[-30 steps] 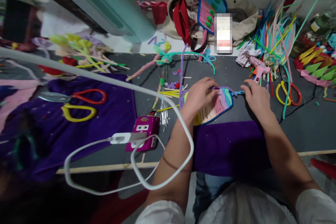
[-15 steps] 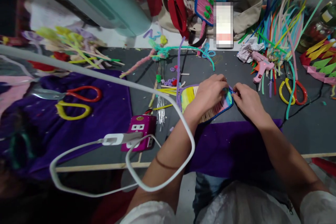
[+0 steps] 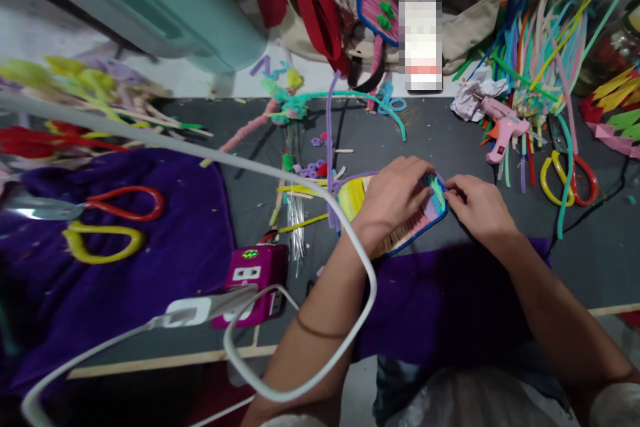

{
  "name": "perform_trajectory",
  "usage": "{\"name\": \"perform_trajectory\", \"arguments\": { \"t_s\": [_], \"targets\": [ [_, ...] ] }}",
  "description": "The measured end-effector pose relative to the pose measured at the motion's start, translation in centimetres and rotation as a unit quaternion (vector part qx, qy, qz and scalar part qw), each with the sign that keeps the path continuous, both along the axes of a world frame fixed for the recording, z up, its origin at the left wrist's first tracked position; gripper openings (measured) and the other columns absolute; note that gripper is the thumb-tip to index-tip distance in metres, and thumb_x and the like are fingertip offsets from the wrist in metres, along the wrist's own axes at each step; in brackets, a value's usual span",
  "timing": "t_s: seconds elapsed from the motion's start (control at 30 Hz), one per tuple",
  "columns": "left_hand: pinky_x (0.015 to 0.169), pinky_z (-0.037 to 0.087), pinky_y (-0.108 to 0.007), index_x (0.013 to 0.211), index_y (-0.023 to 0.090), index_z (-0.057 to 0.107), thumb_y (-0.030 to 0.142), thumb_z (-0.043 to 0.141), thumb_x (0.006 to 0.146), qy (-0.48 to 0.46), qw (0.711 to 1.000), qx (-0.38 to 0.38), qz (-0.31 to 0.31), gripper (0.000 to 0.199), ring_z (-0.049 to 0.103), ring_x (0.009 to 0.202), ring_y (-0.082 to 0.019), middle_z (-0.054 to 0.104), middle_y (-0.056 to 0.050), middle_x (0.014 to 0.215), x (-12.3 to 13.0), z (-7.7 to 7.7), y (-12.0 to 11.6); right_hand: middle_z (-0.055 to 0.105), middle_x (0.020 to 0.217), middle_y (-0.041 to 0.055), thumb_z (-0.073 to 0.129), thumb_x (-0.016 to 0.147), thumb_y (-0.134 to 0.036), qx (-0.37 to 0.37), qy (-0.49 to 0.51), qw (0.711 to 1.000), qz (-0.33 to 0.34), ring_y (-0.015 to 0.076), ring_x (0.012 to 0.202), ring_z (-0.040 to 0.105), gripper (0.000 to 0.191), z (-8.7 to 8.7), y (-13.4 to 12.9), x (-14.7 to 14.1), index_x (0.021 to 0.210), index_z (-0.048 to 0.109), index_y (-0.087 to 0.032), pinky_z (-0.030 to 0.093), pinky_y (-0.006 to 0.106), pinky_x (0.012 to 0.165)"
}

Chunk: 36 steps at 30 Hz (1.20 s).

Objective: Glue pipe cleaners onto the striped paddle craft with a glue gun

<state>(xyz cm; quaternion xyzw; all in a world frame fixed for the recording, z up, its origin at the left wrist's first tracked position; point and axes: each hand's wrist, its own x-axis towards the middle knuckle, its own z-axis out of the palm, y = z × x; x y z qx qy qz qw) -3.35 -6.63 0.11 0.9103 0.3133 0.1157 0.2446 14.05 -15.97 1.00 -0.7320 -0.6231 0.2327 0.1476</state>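
Apparently the left hand (image 3: 400, 193) serves as a weight: it lies across the striped panel (image 3: 417, 225), fingers bent over its upper edge, likely to keep it flat while the other hand handles the end. Its fingertips are partly hidden, so I cannot tell whether they grip or only press. The right hand (image 3: 480, 210) comes in from the far side, thumb and forefinger closed together, and seems to pinch the panel's blue edge at the right end; anything finer between them is too small to make out. The panel lies on the table (image 3: 595, 260), just beyond the purple cloth (image 3: 440, 320), within easy reach of both arms. The purple strip (image 3: 330, 140) rises from its left end, out of the fingers' way. The phone (image 3: 421, 43) leans upright against the bag (image 3: 473, 30), perhaps so its screen faces the person. The glue gun (image 3: 505, 128) and the scissors (image 3: 593, 177) rest near the right hand, probably for convenience.

Compared with a second ago, the right hand is nearer: it was apart from the panel, with a blue stem showing between, and that stem is now out of sight. The left hand sits farther toward the right end. The view itself has shifted too, pushing the socket (image 3: 273, 263) lower.
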Motion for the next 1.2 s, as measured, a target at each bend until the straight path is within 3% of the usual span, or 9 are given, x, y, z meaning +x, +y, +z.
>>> {"name": "perform_trajectory", "arguments": {
  "t_s": [0.43,0.77,0.93,1.1,1.2],
  "targets": [
    [0.091,0.05,-0.043,0.111,0.019,0.065,0.062,0.052,0.102,0.009,0.999,0.047,-0.001,0.046,0.058,0.1,-0.028,0.066,-0.011,0.108,0.3,-1.1,-0.5,0.078,0.108,0.0082,0.055,0.096,-0.017,-0.019,0.043,0.999,0.01,0.0239,0.098,0.07,0.027,0.0,-0.1,0.5,0.108,0.078,-0.022,0.048,0.034,0.084],
    [0.091,0.049,-0.044,0.106,0.02,0.063,0.046,0.064,0.096,-0.004,0.998,0.045,0.048,0.028,0.057,0.101,-0.029,0.065,-0.01,0.108,0.7,-1.3,-1.6,0.075,0.107,0.0073,0.05,0.1,-0.018,-0.053,0.027,0.997,0.049,0.0214,0.097,0.067,0.029,0.8,-0.2,0.3,0.106,0.079,-0.023,0.046,0.031,0.081],
    [0.091,0.05,-0.042,0.108,0.02,0.062,0.034,0.065,0.095,-0.015,0.997,0.04,0.069,0.02,0.06,0.102,-0.027,0.066,-0.009,0.108,0.7,-0.9,-2.2,0.073,0.107,0.0095,0.046,0.103,-0.013,-0.025,-0.024,0.998,0.057,0.0226,0.1,0.066,0.031,1.2,-1.5,-0.8,0.107,0.076,-0.019,0.045,0.032,0.078],
    [0.091,0.051,-0.043,0.112,0.022,0.063,0.04,0.066,0.096,0.009,0.998,0.017,0.068,0.025,0.062,0.105,-0.028,0.067,-0.009,0.114,0.4,-0.3,-2.0,0.072,0.099,0.0108,0.048,0.099,-0.005,0.016,-0.053,0.994,0.094,0.0234,0.094,0.066,0.029,1.1,-1.7,-1.7,0.103,0.074,-0.016,0.049,0.032,0.077],
    [0.092,0.051,-0.044,0.116,0.024,0.063,0.04,0.064,0.097,0.006,0.998,0.014,0.058,0.025,0.062,0.108,-0.029,0.067,-0.009,0.118,0.2,-0.1,-2.0,0.074,0.102,0.0124,0.051,0.098,-0.004,0.008,-0.068,0.995,0.079,0.024,0.096,0.068,0.028,1.1,-1.6,-2.4,0.107,0.075,-0.013,0.053,0.032,0.074]
  ]
}}
